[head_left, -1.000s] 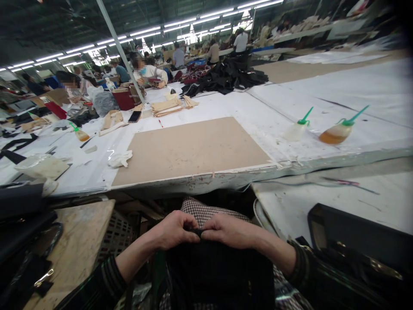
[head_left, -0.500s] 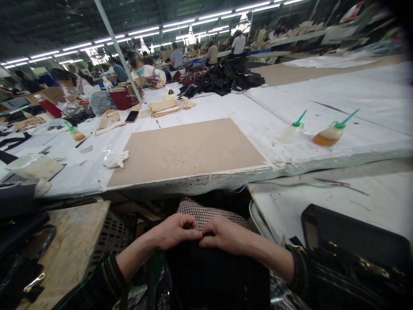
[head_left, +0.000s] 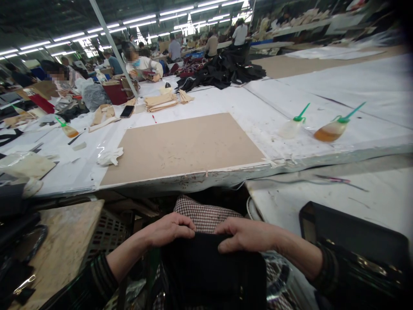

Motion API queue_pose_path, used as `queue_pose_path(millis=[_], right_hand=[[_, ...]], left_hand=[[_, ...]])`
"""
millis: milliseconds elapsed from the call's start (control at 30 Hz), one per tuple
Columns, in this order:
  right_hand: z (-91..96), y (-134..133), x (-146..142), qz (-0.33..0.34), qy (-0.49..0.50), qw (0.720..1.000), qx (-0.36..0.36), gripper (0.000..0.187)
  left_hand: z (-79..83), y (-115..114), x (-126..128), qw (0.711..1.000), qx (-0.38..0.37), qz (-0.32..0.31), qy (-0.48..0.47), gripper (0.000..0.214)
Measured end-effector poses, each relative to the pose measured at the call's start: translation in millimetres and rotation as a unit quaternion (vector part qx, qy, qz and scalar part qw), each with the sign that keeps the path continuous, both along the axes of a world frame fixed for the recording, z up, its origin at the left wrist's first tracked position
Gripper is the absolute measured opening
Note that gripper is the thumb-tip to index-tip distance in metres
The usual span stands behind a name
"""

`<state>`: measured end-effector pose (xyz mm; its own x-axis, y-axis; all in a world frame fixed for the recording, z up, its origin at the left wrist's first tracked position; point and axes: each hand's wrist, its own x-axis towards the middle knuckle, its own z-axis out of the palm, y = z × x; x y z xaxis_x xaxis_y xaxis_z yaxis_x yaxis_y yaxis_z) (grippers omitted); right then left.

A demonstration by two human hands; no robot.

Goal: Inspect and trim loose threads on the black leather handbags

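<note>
Black and matte, the rectangular soft-material piece [head_left: 209,267] lay low in the view on the person's lap, its top edge running between the two hands. The left hand [head_left: 169,230] was curled shut over the left end of that edge. The right hand [head_left: 245,234] was clamped on the right end, with its fingers [head_left: 227,246] laid down across the front of the piece. The hands were set apart, with a bare stretch of the edge between them. Just behind them showed a brown-and-white checked cloth [head_left: 203,215] covering the lap.

To the right, a black boxy bag with metal fittings [head_left: 351,241] rested on a scuffed white side table [head_left: 290,206], near the right forearm. To the left lay a pale wooden board [head_left: 54,249].

Beyond the lap ran a long white work table [head_left: 258,116], and on it a flat tan cardboard sheet [head_left: 187,146] lay directly ahead of the hands but well apart from them. A crumpled white cloth [head_left: 109,156] lay beside the sheet's left edge. Right of it lay a clear squeeze bottle with a green nozzle [head_left: 292,127] and an amber-filled squeeze bottle with a green nozzle [head_left: 332,129]. Farther back were a stack of tan cut pieces [head_left: 160,102], a dark phone [head_left: 127,111] and a heap of black material [head_left: 222,71].
</note>
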<state>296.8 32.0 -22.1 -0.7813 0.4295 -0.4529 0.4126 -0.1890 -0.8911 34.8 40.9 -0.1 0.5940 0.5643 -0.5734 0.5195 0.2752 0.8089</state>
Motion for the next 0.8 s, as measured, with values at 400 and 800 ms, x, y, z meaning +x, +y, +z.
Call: queue_pose_path(millis=[400,800], right_hand=[[-17.4,13.0,5.6,-0.011,0.005,1.000,-0.007,0.031],[-0.1,-1.5,-7.3,0.002,-0.063,0.961,0.269,0.016]], left_hand=[[-19.1,16.6,7.1,0.999,-0.025,-0.028,-0.004,0.020],[-20.5,7.4,10.3,0.999,-0.013,0.003,-0.051,0.021]])
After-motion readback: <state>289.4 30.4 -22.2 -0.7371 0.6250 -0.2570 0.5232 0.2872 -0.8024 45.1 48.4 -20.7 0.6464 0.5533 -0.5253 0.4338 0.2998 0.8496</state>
